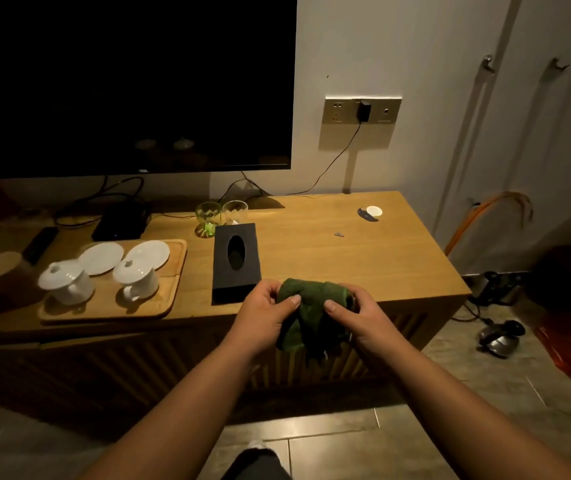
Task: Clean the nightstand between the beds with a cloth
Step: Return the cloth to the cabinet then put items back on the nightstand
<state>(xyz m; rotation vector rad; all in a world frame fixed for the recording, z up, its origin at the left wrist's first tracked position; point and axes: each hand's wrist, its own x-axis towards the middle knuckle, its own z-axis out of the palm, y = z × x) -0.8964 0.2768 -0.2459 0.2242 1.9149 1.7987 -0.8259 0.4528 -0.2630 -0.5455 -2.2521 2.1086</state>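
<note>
Up front, both hands gripping green cloth (306, 306), wooden tray (176, 271) holding cups, saucers

A dark green cloth (312, 306) is seen between the hands, a black tissue box (235, 261) just left, white cups (69, 282) farther left.

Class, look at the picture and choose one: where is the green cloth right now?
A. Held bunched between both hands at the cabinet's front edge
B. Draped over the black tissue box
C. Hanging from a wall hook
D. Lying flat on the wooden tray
A: the green cloth is bunched between the left hand and right hand, whose fingers curl round it.
</note>
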